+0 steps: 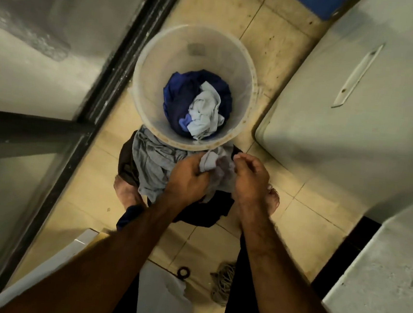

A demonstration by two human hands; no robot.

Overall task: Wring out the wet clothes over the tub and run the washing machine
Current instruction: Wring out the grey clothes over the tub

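Note:
A translucent white tub [159, 58] stands on the tiled floor and holds dark blue clothes [181, 93] with a pale blue garment [204, 110] on top. Just in front of the tub lies a heap of wet clothes, a grey shirt [152, 161] over dark fabric [210, 207]. My left hand [188, 179] is closed on a bunched part of the grey cloth near the tub's near rim. Beside it, my right hand [251, 178] has curled fingers touching the same cloth; its grip is unclear.
A white appliance with a recessed handle [359, 77] stands at the right, another white top [377, 286] nearer. A dark door frame [100, 90] runs along the left. A rope bundle [223, 281] and a black ring [184, 271] lie on the floor by my bare feet.

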